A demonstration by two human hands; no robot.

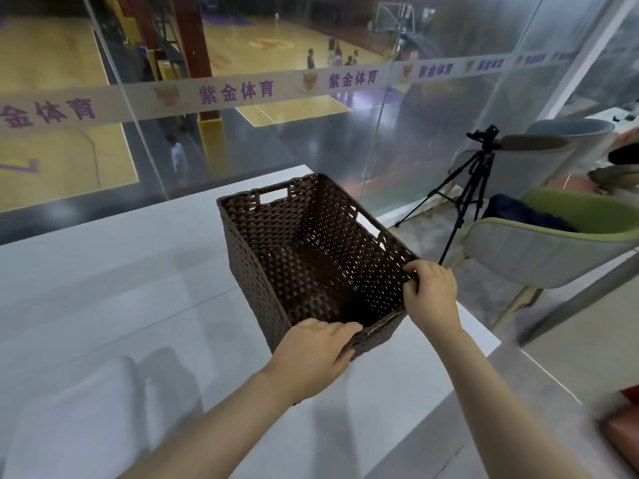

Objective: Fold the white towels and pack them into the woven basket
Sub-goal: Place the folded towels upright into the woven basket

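A dark brown woven basket (249, 250) stands on the white table (103, 271), its inside bare. My left hand (311, 361) grips the near wall of the basket, fingers curled over the rim. My right hand (430, 292) grips the near right corner of the rim. White towels (72, 416) lie stacked at the lower left of the table, blurred and apart from both hands.
A glass wall (311, 133) runs just behind the table's far edge. A black tripod (466, 191) and green-grey chairs (553, 250) stand to the right, beyond the table's right edge. A reddish object (622, 433) sits at the far lower right.
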